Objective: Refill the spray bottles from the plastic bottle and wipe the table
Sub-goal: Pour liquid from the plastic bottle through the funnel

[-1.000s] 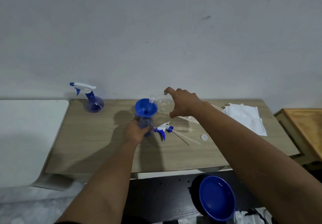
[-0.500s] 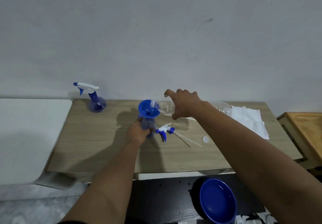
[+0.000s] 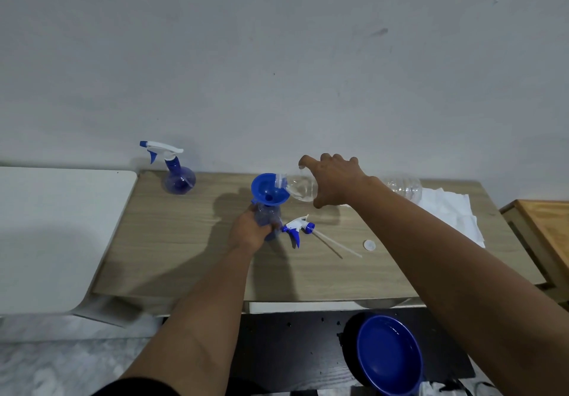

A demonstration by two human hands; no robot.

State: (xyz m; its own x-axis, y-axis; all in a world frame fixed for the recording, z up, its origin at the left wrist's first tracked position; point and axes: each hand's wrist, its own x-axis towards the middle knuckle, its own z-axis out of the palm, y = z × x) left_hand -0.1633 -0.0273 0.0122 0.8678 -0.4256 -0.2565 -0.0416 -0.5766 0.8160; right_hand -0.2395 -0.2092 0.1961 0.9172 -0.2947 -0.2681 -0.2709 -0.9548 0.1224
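We see a dimly and evenly lit scene with a cool bluish cast. Soft-edged shadows of the arms fall leftward on the desk (image 3: 172, 241), so light comes from the right. The wide lens bows the desk's edges and stretches the forearms near the frame's bottom. Detail is soft and slightly smeared; no strong glare.

No text, label, brand, number or sign can be read in this view. The clear plastic bottle (image 3: 303, 188) carries no label that shows. The spray bottle (image 3: 178, 177) by the wall has a plain blue body. The small white cap (image 3: 369, 245) on the counter (image 3: 172, 241) has perhaps some relief on top, but it is too small to read.
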